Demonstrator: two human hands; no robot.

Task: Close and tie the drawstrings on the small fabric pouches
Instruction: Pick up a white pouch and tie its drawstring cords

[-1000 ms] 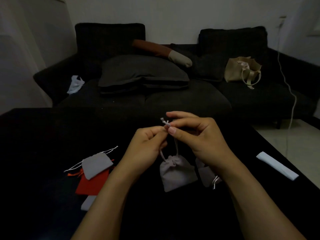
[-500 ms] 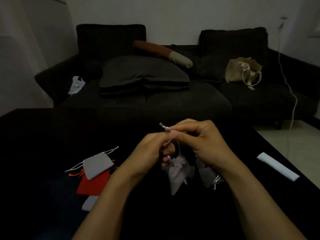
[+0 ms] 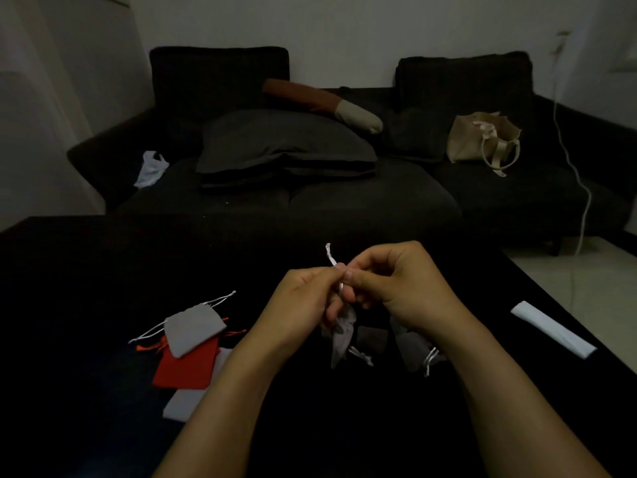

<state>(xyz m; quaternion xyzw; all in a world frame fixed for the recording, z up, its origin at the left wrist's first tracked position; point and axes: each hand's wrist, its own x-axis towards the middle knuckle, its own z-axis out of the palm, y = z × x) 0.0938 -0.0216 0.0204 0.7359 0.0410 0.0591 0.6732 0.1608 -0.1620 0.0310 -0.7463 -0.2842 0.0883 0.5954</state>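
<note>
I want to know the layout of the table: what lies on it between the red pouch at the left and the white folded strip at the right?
In the head view, between the red pouch and the white strip are both hands, the hanging grey pouch and darker pouches.

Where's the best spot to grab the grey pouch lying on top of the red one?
Probably by the grey pouch at its top hem, pinching from above at the far edge: it lies flat on the red pouch, and its white drawstrings trail out there.
</note>
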